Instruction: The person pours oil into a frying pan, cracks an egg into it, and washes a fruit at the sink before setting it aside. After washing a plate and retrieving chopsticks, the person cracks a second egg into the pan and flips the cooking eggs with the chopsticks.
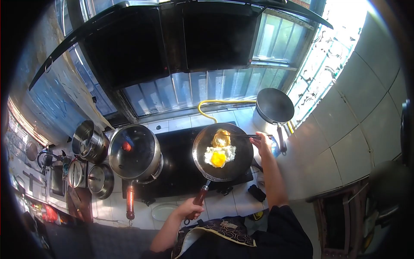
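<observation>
My left hand (189, 209) is wrapped around the red-brown handle (201, 196) of a dark frying pan (199, 144). The pan sits over the right side of the black stove. In it lie two eggs: a browned, folded one (221, 138) towards the back, and in front of it a fried egg (219, 158) with white edges and a bright yellow yolk. Closed around thin dark chopsticks (246, 136), my right hand (262, 143) is at the pan's right rim. The chopstick tips reach the browned egg.
A lidded pan (135, 153) stands on the stove's (177, 151) left side, its handle pointing towards me. Steel pots (90, 140) and a lid (101, 181) are further left. Behind right stands a dark pan (275, 106), near a yellow hose (228, 101). A white dish (164, 212) lies in front.
</observation>
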Available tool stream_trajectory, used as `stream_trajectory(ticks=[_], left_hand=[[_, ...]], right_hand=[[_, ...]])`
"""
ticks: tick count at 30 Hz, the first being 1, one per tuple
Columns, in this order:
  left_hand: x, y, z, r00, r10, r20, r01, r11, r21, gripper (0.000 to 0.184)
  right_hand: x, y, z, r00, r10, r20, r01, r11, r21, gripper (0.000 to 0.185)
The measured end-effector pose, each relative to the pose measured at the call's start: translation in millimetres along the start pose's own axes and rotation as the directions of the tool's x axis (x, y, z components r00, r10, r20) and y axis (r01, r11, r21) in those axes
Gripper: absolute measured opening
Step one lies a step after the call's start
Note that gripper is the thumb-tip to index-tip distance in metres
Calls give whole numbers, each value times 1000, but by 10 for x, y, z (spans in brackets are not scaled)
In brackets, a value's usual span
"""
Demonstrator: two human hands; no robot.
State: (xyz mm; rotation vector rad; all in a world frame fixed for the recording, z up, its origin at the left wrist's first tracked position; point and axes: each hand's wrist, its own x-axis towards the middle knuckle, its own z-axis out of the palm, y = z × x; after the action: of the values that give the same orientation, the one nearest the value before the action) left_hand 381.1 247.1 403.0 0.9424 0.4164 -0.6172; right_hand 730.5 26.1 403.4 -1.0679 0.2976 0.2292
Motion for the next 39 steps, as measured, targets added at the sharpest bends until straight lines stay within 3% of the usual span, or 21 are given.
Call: stream_trajectory(ticks=[4, 7, 23, 25, 39], left_hand=[[21, 70, 36, 1000, -25, 13, 25, 999, -31, 24], [30, 107, 92, 1000, -24, 9, 25, 998, -53, 24], [81, 96, 162, 1000, -4, -4, 3, 995, -96, 25], [87, 88, 152, 1000, -5, 1, 5, 995, -98, 25], [122, 66, 155, 1000, -3, 8, 3, 993, -117, 27]], right_hand=[[77, 113, -39, 997, 67, 43, -67, 998, -12, 19], [124, 198, -41, 998, -66, 25, 67, 997, -45, 17], [-140, 32, 178, 995, -85, -59, 87, 996, 36, 19], [-193, -9, 203, 995, -102, 12, 101, 993, 55, 20], [-145, -126, 366, 980, -158, 118, 142, 981, 133, 10]])
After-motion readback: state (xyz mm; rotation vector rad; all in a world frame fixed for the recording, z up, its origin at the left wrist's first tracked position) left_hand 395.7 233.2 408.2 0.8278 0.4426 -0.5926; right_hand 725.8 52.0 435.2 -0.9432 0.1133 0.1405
